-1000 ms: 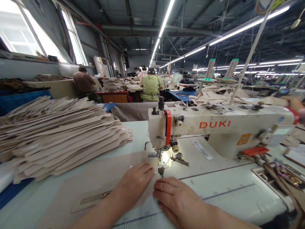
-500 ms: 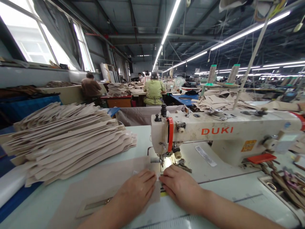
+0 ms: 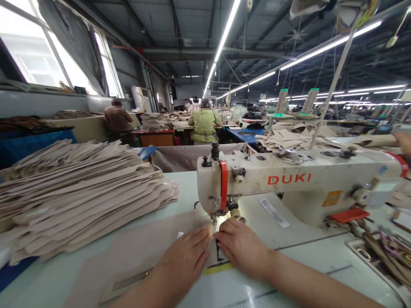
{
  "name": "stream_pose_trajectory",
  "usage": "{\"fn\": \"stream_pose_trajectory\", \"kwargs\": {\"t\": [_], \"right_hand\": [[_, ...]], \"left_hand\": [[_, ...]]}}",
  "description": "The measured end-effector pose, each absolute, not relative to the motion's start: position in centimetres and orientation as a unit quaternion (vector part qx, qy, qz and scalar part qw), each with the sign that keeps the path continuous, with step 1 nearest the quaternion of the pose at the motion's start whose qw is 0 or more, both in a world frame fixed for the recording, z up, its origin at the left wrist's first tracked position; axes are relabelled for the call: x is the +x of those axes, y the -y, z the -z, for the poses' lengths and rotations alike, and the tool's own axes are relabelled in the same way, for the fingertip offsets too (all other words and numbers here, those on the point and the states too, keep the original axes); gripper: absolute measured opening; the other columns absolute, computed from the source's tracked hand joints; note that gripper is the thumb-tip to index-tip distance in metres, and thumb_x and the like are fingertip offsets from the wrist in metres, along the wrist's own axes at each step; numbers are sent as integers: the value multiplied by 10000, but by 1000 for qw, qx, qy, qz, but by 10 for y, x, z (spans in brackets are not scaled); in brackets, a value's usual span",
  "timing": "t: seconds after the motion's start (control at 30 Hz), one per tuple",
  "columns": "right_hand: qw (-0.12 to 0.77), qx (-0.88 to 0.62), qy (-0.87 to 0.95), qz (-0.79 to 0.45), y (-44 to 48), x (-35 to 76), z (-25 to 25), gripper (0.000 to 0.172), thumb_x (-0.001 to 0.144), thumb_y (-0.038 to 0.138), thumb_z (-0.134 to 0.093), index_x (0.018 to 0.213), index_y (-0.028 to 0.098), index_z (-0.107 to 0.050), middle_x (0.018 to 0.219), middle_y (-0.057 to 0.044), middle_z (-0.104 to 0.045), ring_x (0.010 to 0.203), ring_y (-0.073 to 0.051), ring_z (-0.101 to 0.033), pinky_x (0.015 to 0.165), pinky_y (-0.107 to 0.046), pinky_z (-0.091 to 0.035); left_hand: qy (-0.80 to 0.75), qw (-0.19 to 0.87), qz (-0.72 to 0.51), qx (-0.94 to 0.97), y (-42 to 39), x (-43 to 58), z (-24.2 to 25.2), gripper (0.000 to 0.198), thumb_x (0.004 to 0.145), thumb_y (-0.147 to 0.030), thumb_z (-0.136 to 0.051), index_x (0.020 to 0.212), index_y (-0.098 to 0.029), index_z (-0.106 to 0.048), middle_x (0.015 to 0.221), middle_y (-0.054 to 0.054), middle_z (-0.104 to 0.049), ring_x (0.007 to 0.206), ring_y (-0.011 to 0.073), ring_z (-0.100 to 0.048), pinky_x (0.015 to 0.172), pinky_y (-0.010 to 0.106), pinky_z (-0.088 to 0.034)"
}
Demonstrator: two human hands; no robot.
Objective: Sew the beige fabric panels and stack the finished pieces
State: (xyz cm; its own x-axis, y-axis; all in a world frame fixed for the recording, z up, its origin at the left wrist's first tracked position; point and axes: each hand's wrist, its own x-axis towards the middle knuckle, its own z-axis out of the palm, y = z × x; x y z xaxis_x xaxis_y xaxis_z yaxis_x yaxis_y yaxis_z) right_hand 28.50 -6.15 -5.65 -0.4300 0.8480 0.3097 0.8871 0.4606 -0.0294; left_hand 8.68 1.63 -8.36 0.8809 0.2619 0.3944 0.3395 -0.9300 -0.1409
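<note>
A beige fabric panel lies flat on the sewing table, its right edge under the needle area of a white sewing machine marked DUKI. My left hand rests on the panel with its fingers stretched out, so it is open. My right hand is closed, with bent fingers and thumb at the panel's right edge, just in front of the presser foot. Its fingertips partly hide what they grip. Near my left wrist, a zipper is set in the panel.
A tall stack of beige pieces covers the table's left side. A white label strip lies on the machine bed. Scissors and straps fill a tray at right. Other people sit ahead, one in a green top.
The panel and both hands have shifted slightly forward toward the needle, uncovering more of the yellow strip on the table. The camera view has turned a little. Another person's hand appears at far right.
</note>
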Motion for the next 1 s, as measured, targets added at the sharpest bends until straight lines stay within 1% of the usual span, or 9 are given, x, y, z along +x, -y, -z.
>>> {"fn": "stream_pose_trajectory", "kwargs": {"t": [0.13,0.33,0.47,0.57,0.73,1.0], "right_hand": [[155,-538,825,79,60,288,61,148,940,173,-505,949,162,-652,909,-66,-632,861,-197,-546,814,-299,-429],[120,-547,823,96,58,286,56,154,942,159,-503,931,145,-656,866,-65,-636,760,-180,-543,762,-301,-414],[129,-543,823,100,57,287,57,161,947,150,-490,944,145,-651,860,-62,-634,753,-179,-547,760,-305,-406],[132,-546,821,99,57,288,59,169,949,145,-482,937,145,-650,863,-65,-633,758,-184,-552,761,-313,-405],[132,-544,823,92,56,289,61,187,950,139,-461,945,151,-648,882,-70,-629,773,-186,-555,771,-318,-406],[138,-539,825,101,57,289,62,156,934,120,-490,905,148,-641,860,-59,-617,763,-178,-534,781,-301,-413]], "left_hand": [[149,116,197,-962,-18,92,83,359,965,-231,-386,1235,-144,-607,1250,100,-649,1104,207,-634,956,351,-525],[152,108,211,-960,-21,98,82,361,961,-221,-375,1216,-137,-617,1218,102,-667,1088,206,-641,959,355,-525],[152,81,224,-959,-22,98,81,353,963,-228,-389,1235,-162,-605,1237,85,-658,1119,202,-625,988,359,-504],[149,86,221,-960,-22,98,81,356,963,-225,-384,1237,-157,-601,1236,86,-657,1122,202,-621,999,363,-496],[142,107,218,-960,-24,100,81,359,961,-215,-373,1226,-130,-599,1221,100,-663,1097,211,-635,960,372,-524],[153,80,203,-964,-21,101,78,342,952,-200,-393,1210,-119,-604,1213,118,-666,1093,219,-640,948,393,-533]]}}
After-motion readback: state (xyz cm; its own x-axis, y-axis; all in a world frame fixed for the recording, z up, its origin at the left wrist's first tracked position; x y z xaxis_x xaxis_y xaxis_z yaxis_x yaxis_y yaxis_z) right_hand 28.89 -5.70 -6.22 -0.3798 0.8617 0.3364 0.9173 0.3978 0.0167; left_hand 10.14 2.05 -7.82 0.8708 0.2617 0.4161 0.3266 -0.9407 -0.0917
